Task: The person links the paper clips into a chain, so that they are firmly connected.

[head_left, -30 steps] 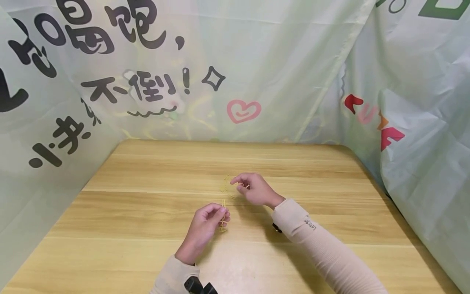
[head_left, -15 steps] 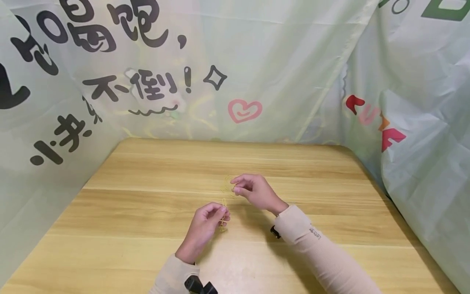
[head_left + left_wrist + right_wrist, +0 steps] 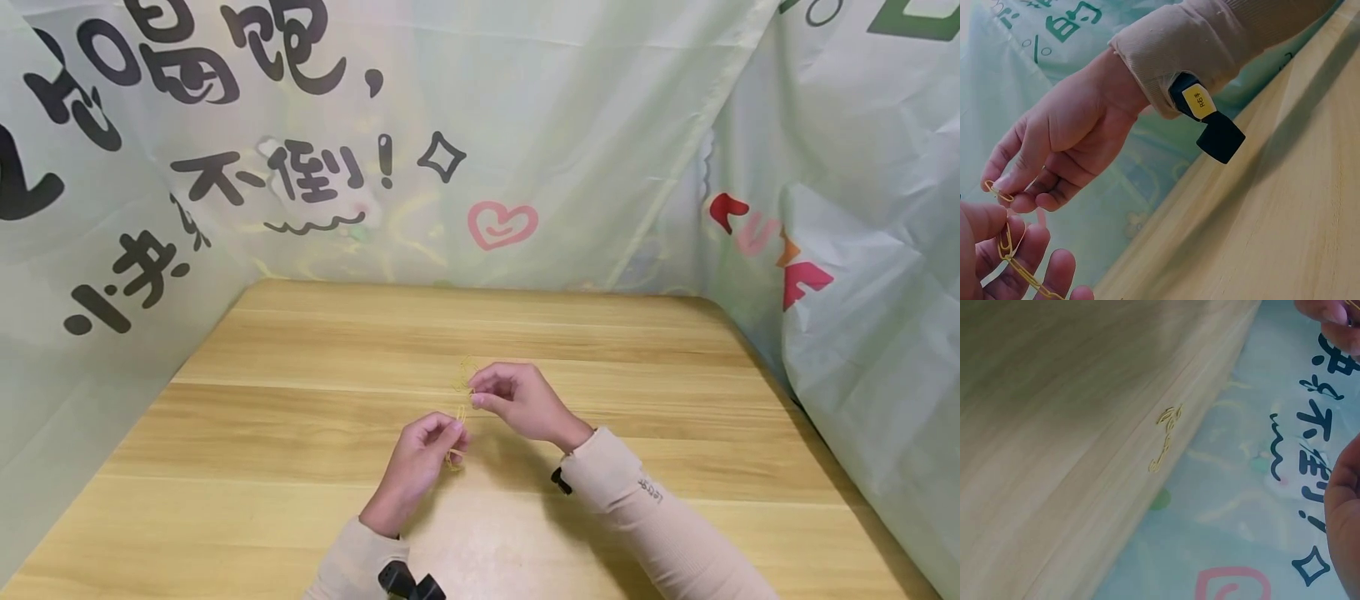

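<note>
My left hand (image 3: 420, 454) pinches a short chain of linked yellow paper clips (image 3: 1030, 275) between thumb and forefinger. One clip of it sticks up past the fingertips, and the rest hangs across the palm side. Just beyond and to the right, my right hand (image 3: 522, 404) pinches a single yellow paper clip (image 3: 999, 190) by its thumb and fingertips. The two hands are close together over the table, the single clip a little above the chain's upper end in the left wrist view.
Several yellow paper clips (image 3: 1167, 434) lie in a loose line on the wooden table (image 3: 300, 433), just beyond the right hand. Printed cloth (image 3: 585, 150) walls stand around the back and sides. A black camera (image 3: 1221, 139) is strapped at the right sleeve.
The right hand has come down toward the left hand and nearer to it, with its paper clip still pinched. The left hand stays almost in place with the chain.
</note>
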